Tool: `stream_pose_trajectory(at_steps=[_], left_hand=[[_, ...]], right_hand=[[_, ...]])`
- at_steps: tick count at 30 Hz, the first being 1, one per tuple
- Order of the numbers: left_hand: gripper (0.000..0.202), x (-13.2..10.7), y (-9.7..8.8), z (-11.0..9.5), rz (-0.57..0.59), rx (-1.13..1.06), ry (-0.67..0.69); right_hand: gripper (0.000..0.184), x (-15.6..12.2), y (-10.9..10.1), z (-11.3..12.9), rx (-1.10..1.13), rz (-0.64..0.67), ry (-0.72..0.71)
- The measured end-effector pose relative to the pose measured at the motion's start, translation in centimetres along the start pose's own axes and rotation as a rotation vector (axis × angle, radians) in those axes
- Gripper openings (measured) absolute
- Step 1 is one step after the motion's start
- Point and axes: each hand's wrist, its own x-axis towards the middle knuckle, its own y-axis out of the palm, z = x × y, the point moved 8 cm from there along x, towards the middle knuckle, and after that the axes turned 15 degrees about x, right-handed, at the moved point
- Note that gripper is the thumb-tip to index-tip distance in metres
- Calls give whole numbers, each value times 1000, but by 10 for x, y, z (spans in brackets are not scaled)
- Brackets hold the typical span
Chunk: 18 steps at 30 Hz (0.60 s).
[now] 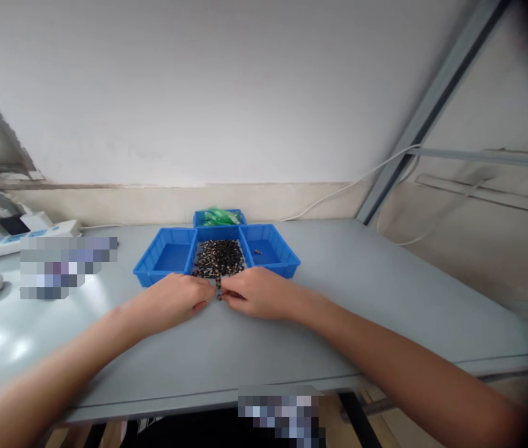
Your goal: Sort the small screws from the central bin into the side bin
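From afar I have the left hand [182, 298] and right hand [261, 294] curled close together (I can't tell whether either grips anything), just in front of small metal parts [221, 256] heaped between blue bins [173, 256]

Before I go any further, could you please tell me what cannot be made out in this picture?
All in the head view:
- Whether the left hand holds anything: its curled shape hides this.
- How the right hand grips, if at all: too small to tell.
- Individual shapes in the metal parts pile: too small and crowded.
- The power strip's far end: cut off by the left edge.
- Whatever lies under the left pixelated patch: masked.
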Motion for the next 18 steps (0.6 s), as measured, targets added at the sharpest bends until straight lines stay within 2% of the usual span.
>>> stream_pose_trajectory(at_steps=[4, 12, 18], left_hand=[[19, 0, 1, -1, -9, 3, -6], [17, 1, 3, 1, 44, 15, -53], [18, 0, 2, 3, 8, -23, -47]], right_hand=[[15, 0, 0, 0, -2, -6, -10], [15, -1, -1, 2, 7, -27, -26], [13, 0, -1, 1, 23, -20, -17]])
